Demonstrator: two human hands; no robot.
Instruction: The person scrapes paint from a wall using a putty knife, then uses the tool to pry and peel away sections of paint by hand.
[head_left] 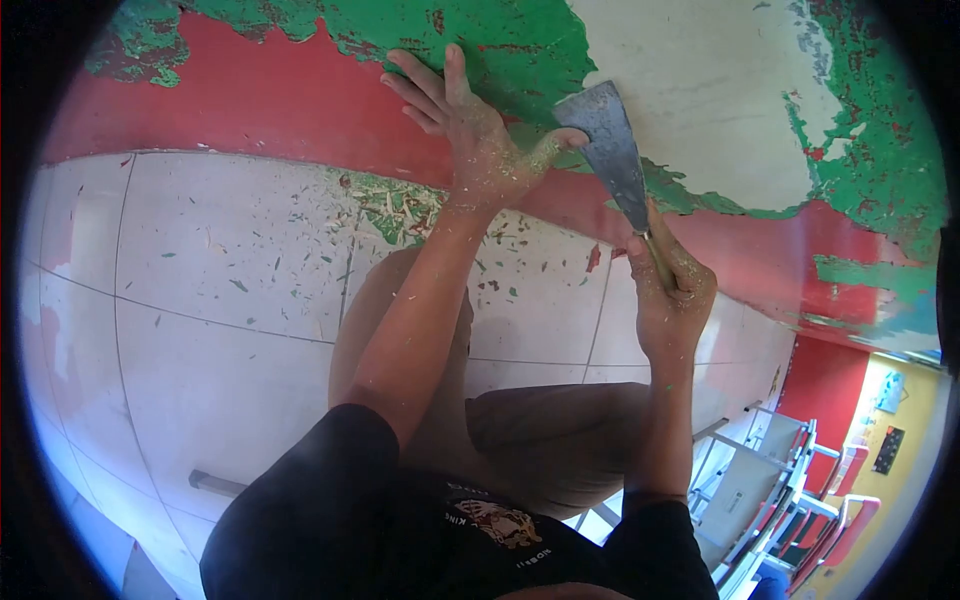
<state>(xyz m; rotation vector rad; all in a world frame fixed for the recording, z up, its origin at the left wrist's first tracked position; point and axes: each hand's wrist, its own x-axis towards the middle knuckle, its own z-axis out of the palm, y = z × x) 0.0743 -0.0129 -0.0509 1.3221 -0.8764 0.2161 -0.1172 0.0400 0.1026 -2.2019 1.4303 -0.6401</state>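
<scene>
My right hand (pixel 675 295) is wrapped round the handle of a scraper (pixel 607 140), whose wide grey metal blade points up at the wall. Flaking green paint (pixel 500 45) covers the wall's upper part, with a large pale bare patch (pixel 700 95) beside the blade and red paint (pixel 270 100) below. Fingers spread, my left hand (pixel 480 140) lies against the green and red paint. Its thumb reaches to the blade's left edge; whether it touches is hard to tell. Paint specks cling to both hands.
Paint chips (pixel 390 210) are heaped and scattered on the white tiled floor (pixel 230 290) along the wall's foot. My bent knees (pixel 400 300) are close to the wall. Metal-framed chairs (pixel 780 480) stand at the lower right, near a yellow wall (pixel 900 430).
</scene>
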